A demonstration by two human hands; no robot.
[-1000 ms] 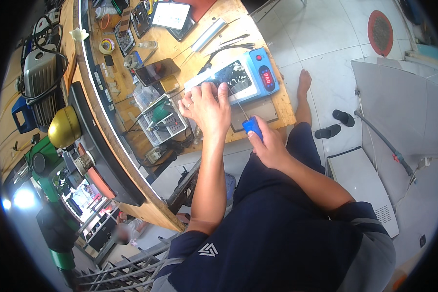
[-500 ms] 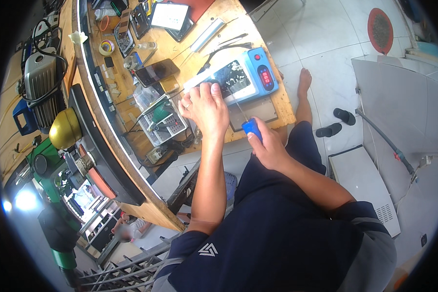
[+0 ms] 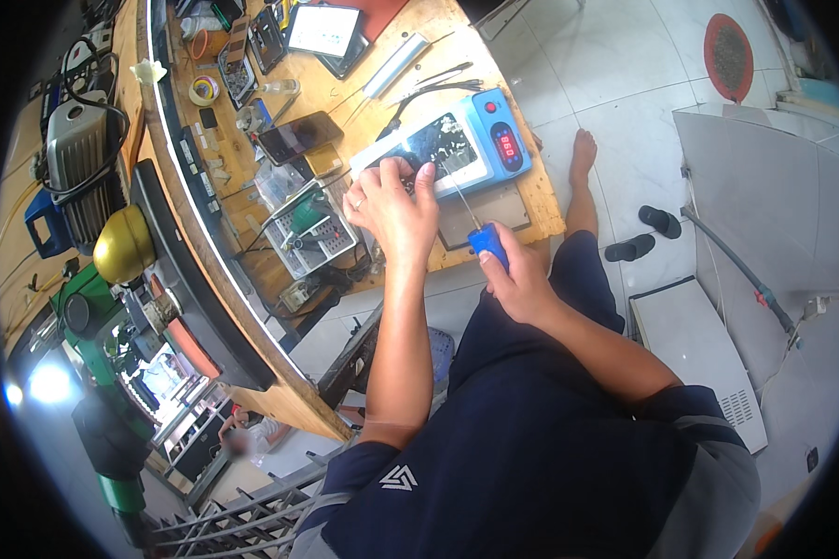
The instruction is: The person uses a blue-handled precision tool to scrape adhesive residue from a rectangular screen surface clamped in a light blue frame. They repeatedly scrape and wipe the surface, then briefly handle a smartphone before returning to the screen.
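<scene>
Screwdriver (image 3: 485, 240), seemingly, points lengthwise forward-left, right fingers (image 3: 511, 250) clamped on it, left fingers (image 3: 391, 177) unclear.

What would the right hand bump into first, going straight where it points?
Probably the left hand, which appears close to the tip of the tool the right hand holds, though depth is unclear.
</scene>
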